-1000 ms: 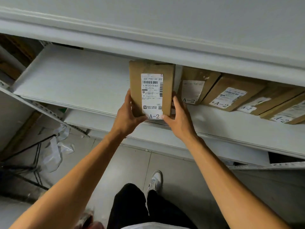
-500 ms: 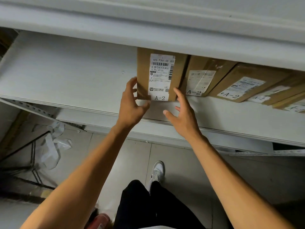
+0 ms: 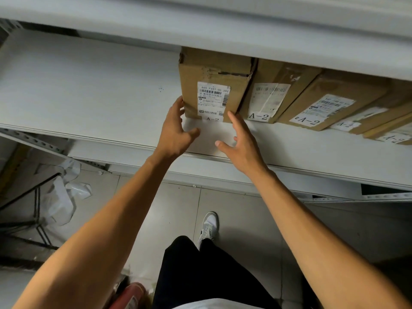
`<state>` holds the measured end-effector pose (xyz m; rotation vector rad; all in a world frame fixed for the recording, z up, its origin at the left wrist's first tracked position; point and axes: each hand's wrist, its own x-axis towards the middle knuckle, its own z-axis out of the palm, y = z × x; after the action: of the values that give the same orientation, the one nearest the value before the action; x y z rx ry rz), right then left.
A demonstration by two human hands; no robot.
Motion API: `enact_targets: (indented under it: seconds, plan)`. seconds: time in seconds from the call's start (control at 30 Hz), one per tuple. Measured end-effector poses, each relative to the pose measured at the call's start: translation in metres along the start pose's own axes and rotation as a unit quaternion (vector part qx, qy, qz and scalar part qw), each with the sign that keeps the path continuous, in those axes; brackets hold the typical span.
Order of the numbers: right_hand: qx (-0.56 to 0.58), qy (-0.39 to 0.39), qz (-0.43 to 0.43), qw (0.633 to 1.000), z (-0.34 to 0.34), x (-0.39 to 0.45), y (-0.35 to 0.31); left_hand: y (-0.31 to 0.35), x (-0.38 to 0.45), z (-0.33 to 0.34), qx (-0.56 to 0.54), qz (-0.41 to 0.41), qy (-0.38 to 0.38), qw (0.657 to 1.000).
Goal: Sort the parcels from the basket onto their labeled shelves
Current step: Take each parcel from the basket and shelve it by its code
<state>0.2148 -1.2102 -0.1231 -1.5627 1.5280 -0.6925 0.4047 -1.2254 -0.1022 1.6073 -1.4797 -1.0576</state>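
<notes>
White shelf [image 3: 89, 90] is now holding the A-2 parcel [image 3: 214, 85] at frame center, w/ other A-2 boxes [image 3: 330, 101] beside; left hand [image 3: 176, 130] & right hand [image 3: 243, 143] are letting go, fingers spreading loose, holding nothing. Placement's looking done.

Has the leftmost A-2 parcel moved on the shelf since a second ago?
Yes. The parcel went deeper onto the shelf, away from the front edge it overhung, level with its neighbour.

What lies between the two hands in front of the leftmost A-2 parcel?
Only bare white shelf. In the head view, the left hand and right hand flank that strip just below the leftmost A-2 parcel.
</notes>
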Motion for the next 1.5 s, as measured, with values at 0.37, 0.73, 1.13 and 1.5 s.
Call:
enact_targets:
  seconds: [0.37,0.73,1.13,1.5]
  plan:
    - [-0.144,-0.079,0.007,0.986,0.017,-0.027,-0.024,-0.010,-0.045,-0.023,0.243,-0.052,-0.080,0.965]
    - [-0.363,-0.279,-0.180,0.871,0.105,-0.079,-0.113,-0.041,-0.203,-0.131,0.397,-0.198,0.014,0.896]
    - [-0.403,-0.464,-0.456,0.644,0.197,-0.177,-0.176,-0.015,-0.417,-0.118,0.262,-0.496,0.278,0.780]
    - [-0.334,-0.582,-0.624,0.401,0.178,-0.326,-0.155,0.046,-0.555,0.043,0.130,-0.657,0.418,0.614]
